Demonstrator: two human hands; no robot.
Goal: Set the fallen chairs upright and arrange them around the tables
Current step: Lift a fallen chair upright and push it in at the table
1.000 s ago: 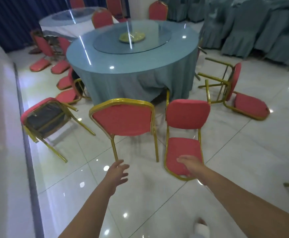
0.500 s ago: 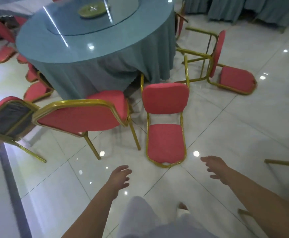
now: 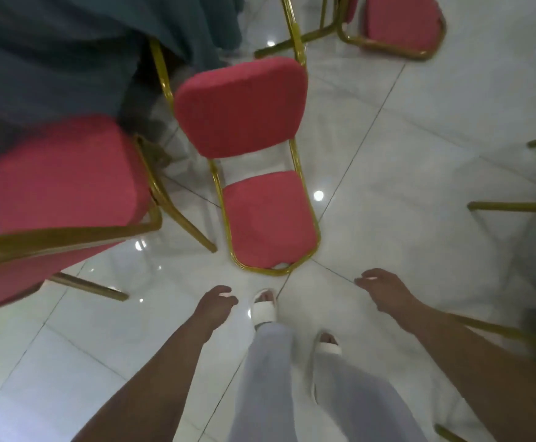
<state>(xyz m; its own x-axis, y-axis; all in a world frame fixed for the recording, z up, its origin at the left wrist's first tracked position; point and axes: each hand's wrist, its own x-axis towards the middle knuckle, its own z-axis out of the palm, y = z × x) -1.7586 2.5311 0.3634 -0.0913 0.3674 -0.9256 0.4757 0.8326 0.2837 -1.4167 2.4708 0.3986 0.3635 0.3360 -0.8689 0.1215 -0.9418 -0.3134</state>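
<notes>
A red chair with a gold frame (image 3: 270, 218) lies on its back on the white floor just ahead of my feet, its seat (image 3: 241, 103) raised toward the table. Left of it an upright red chair (image 3: 65, 173) stands against the teal tablecloth (image 3: 53, 59). My left hand (image 3: 212, 307) hovers low, fingers loosely curled, holding nothing, a short way below the fallen chair's backrest edge. My right hand (image 3: 384, 291) hangs to the right of that edge, fingers relaxed and empty. Neither hand touches a chair.
Another fallen red chair (image 3: 400, 23) lies at the top right. Gold chair legs (image 3: 515, 205) poke in from the right edge, and another leg (image 3: 496, 330) passes behind my right forearm. My feet in white sandals (image 3: 263, 307) stand on the glossy tiles.
The view has tilted down and closer to the fallen chair. My right hand left the backrest edge it touched a second ago; both hands now hang lower, near my feet.
</notes>
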